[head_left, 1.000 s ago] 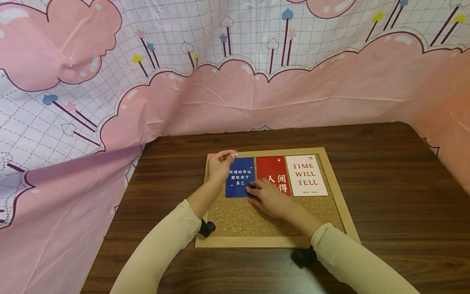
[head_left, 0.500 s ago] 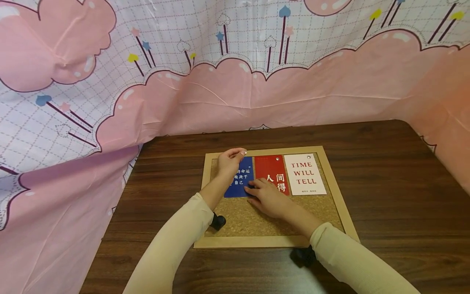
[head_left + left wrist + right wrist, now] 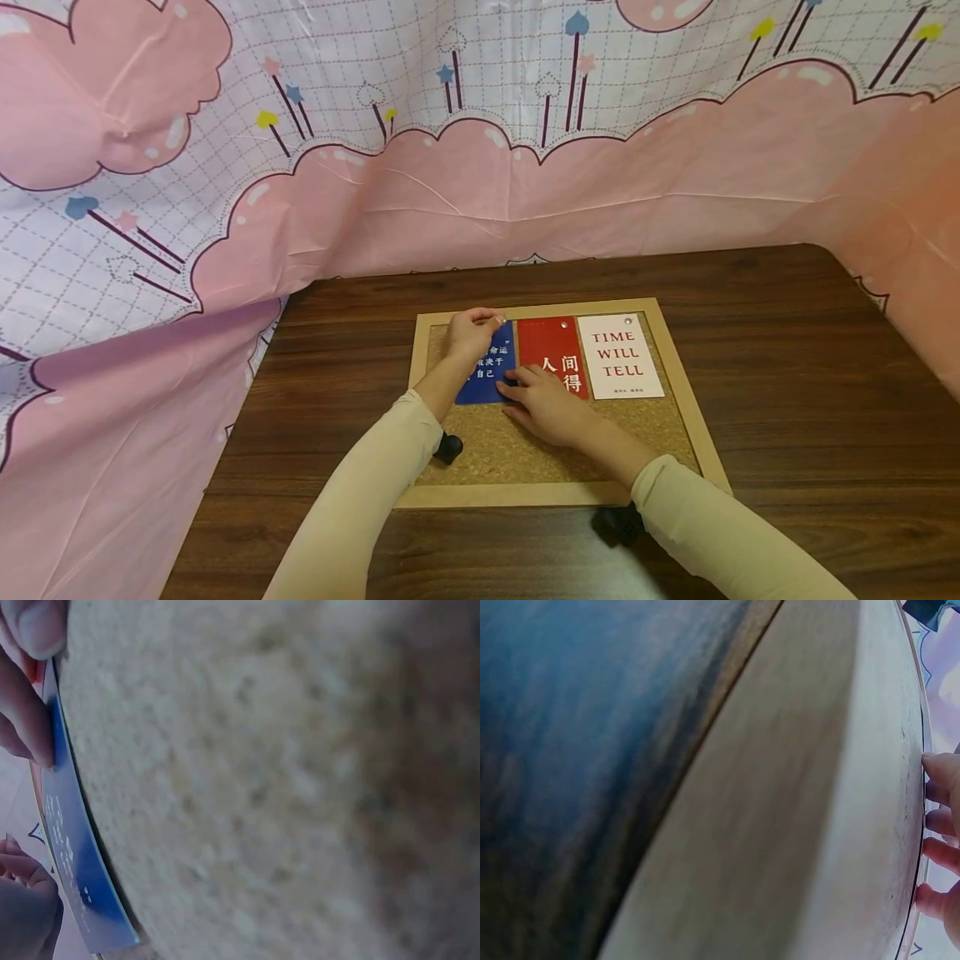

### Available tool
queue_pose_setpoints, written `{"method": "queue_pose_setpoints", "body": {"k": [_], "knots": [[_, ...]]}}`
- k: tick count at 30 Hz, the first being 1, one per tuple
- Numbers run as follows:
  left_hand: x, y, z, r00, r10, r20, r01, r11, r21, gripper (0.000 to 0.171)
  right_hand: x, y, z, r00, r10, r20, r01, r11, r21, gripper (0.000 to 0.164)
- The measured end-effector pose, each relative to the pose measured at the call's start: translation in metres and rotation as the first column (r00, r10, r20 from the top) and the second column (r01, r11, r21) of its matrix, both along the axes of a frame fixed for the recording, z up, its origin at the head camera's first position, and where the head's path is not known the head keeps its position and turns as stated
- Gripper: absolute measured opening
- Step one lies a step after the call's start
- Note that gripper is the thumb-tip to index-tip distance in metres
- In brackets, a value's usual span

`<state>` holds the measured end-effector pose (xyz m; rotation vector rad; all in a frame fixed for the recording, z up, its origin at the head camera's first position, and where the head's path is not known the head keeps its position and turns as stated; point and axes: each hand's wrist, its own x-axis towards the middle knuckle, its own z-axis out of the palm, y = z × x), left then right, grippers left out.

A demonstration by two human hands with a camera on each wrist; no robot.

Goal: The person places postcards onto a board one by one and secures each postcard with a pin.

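A framed cork board point(image 3: 555, 450) lies on the table, with a blue card point(image 3: 483, 387), a red card point(image 3: 547, 340) and a white card point(image 3: 621, 358) side by side along its upper part. My left hand point(image 3: 468, 335) pinches a small pale push pin point(image 3: 504, 321) right at the blue card's upper right corner. The right hand point(image 3: 553, 408) rests with spread fingers across the lower edges of the blue and red cards. In the left wrist view, the left fingertips point(image 3: 41, 746) touch the blue card, whose edge stands slightly off the cork.
A round pin point(image 3: 564, 325) sits in the red card's top right corner, and another pin point(image 3: 628, 321) in the white card's. Dark wooden table point(image 3: 810, 375) surrounds the board. Behind hangs a pink and white patterned curtain point(image 3: 600, 187).
My left hand has moved right along the blue card's top edge and come down onto its upper right corner with the push pin. The right hand has kept its place on the cards.
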<state>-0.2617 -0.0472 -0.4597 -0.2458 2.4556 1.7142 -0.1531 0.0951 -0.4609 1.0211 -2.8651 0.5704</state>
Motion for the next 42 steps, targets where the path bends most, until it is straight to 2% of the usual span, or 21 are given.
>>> {"method": "queue_pose_setpoints", "body": {"k": [6, 10, 17, 24, 31, 34, 38, 42], "knots": [[-0.003, 0.0, -0.006, 1.0, -0.017, -0.006, 0.017, 0.999, -0.04, 0.019, 0.0, 0.0, 0.001, 1.0, 0.003, 0.021, -0.003, 1.0, 0.0, 0.039], [-0.004, 0.0, -0.008, 0.999, -0.043, -0.025, 0.04, 0.994, -0.103, 0.016, 0.001, 0.0, 0.001, 1.0, 0.004, 0.027, -0.004, 1.0, -0.001, 0.039], [-0.004, 0.002, -0.006, 0.987, -0.136, -0.086, 0.112, 0.966, -0.234, 0.01, 0.001, 0.001, 0.0, 1.0, 0.0, 0.011, 0.0, 1.0, -0.001, 0.039], [-0.002, 0.003, -0.003, 0.985, -0.146, -0.087, 0.115, 0.95, -0.29, 0.009, 0.001, 0.001, -0.003, 1.0, -0.003, -0.011, 0.003, 1.0, -0.006, 0.04], [-0.005, 0.0, 0.003, 0.983, -0.173, -0.059, 0.138, 0.914, -0.382, 0.011, 0.001, 0.0, -0.002, 1.0, 0.003, -0.017, -0.004, 1.0, -0.009, 0.039], [-0.006, 0.0, 0.004, 0.985, -0.17, -0.028, 0.146, 0.908, -0.393, 0.011, 0.001, 0.0, -0.002, 1.0, 0.004, -0.012, -0.004, 1.0, -0.011, 0.039], [-0.007, 0.001, 0.005, 0.986, -0.169, -0.004, 0.155, 0.917, -0.367, 0.01, 0.001, 0.0, -0.002, 1.0, 0.003, -0.018, -0.004, 1.0, -0.013, 0.04], [-0.008, 0.002, 0.004, 0.985, -0.171, -0.012, 0.156, 0.924, -0.348, 0.01, 0.001, 0.0, -0.002, 1.0, 0.005, -0.029, -0.005, 1.0, -0.02, 0.039]]}}
